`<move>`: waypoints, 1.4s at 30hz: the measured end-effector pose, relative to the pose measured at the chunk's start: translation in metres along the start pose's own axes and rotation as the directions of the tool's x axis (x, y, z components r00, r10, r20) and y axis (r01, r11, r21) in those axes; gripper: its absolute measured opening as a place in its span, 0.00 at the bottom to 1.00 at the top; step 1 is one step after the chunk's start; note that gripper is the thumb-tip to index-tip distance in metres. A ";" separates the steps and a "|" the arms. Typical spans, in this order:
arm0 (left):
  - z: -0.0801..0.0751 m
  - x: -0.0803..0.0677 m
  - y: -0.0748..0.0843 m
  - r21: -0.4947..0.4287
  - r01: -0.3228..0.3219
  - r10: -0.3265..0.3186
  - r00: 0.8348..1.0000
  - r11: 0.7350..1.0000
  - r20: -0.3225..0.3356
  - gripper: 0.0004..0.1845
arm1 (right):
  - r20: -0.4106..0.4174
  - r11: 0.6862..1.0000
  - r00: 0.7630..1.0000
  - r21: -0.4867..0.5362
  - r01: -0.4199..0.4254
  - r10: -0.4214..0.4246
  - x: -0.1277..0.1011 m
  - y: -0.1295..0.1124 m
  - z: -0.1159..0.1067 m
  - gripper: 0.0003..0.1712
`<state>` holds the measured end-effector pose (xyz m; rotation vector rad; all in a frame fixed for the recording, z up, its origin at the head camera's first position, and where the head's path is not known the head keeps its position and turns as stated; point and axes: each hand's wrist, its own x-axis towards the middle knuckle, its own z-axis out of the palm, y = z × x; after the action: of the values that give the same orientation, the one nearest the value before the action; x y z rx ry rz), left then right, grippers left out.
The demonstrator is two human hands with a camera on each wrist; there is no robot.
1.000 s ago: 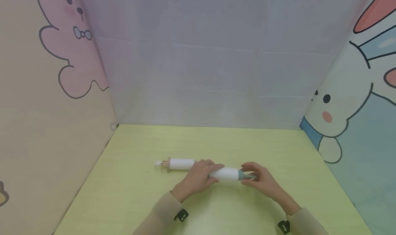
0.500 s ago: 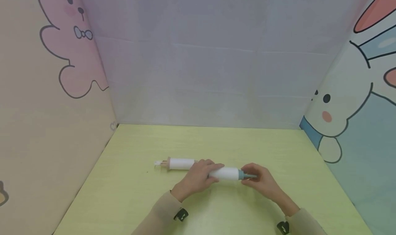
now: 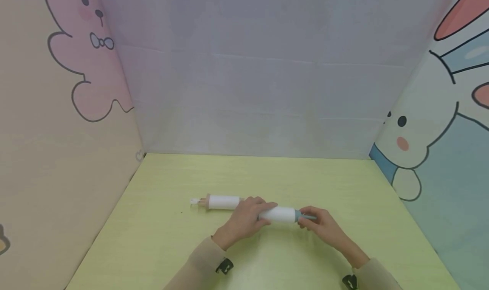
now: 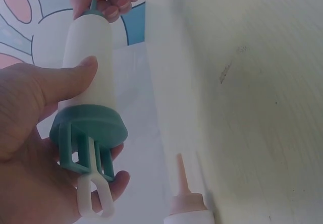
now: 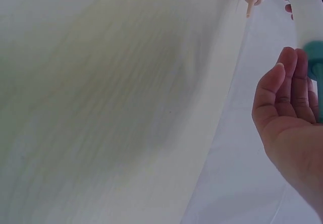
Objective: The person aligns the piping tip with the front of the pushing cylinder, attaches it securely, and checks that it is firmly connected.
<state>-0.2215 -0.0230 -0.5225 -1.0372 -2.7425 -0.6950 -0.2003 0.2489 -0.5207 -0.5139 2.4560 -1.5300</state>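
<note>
A white syringe-like tube (image 3: pixel 279 214) with a teal nozzle (image 3: pixel 307 216) lies crosswise just above the yellow-green table (image 3: pixel 267 175). My left hand (image 3: pixel 263 211) grips its barrel (image 4: pixel 88 67) near the teal flange (image 4: pixel 88 133). A white plunger ring (image 4: pixel 96 204) sticks out below that flange. My right hand (image 3: pixel 305 223) pinches the teal nozzle with its fingertips (image 4: pixel 113 4). In the right wrist view the right hand (image 5: pixel 287 108) lies beside the teal end (image 5: pixel 315 52). A second white tube with a peach tip (image 3: pixel 219 202) rests on the table to the left.
Cartoon-printed panels wall the table on the left (image 3: pixel 57 133) and right (image 3: pixel 439 133), and a plain pale panel (image 3: pixel 259 90) stands at the back. The peach-tipped tube (image 4: pixel 184 204) lies close behind my left hand.
My right hand's fingers have curled down and closed more tightly on the teal nozzle. The left hand and both tubes have stayed in place.
</note>
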 end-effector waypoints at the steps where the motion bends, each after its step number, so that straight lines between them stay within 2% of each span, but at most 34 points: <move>1: 0.001 0.000 0.001 0.005 0.003 -0.003 1.000 1.000 -0.005 0.26 | 0.006 1.000 1.000 -0.001 -0.001 0.001 0.000 -0.001 0.000 0.16; 10: 0.006 0.002 0.009 0.059 0.022 -0.021 0.999 0.998 -0.024 0.26 | 0.044 1.000 0.999 -0.022 -0.014 0.015 -0.004 0.000 -0.005 0.16; 16: 0.013 0.006 0.013 0.101 0.008 -0.003 0.999 0.995 -0.048 0.27 | 0.061 0.999 0.997 -0.028 -0.047 0.048 -0.008 -0.002 -0.012 0.18; 21: 0.019 0.012 0.017 0.132 -0.019 0.031 0.996 0.991 -0.086 0.27 | 0.024 0.995 0.994 0.000 -0.102 0.102 -0.011 -0.002 -0.018 0.20; 27: 0.024 0.017 0.019 0.128 -0.035 0.048 0.994 0.991 -0.100 0.27 | -0.008 0.990 0.991 0.036 -0.133 0.134 -0.015 0.002 -0.020 0.23; 32: 0.027 0.021 0.021 0.103 -0.041 0.050 0.995 0.994 -0.088 0.26 | -0.045 0.990 0.990 0.051 -0.132 0.134 -0.016 0.006 -0.023 0.22; 38: 0.033 0.028 0.024 0.081 -0.029 0.033 0.998 0.996 -0.052 0.26 | -0.080 0.983 0.981 0.053 -0.174 0.177 -0.016 0.011 -0.027 0.24; 42: 0.041 0.036 0.025 0.070 -0.018 0.022 0.998 0.997 -0.052 0.26 | -0.110 0.977 0.971 0.054 -0.207 0.212 -0.016 0.015 -0.031 0.25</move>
<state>-0.2310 0.0338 -0.5398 -1.0154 -2.6873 -0.6104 -0.1990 0.2872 -0.5206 -0.1552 2.4631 -1.5590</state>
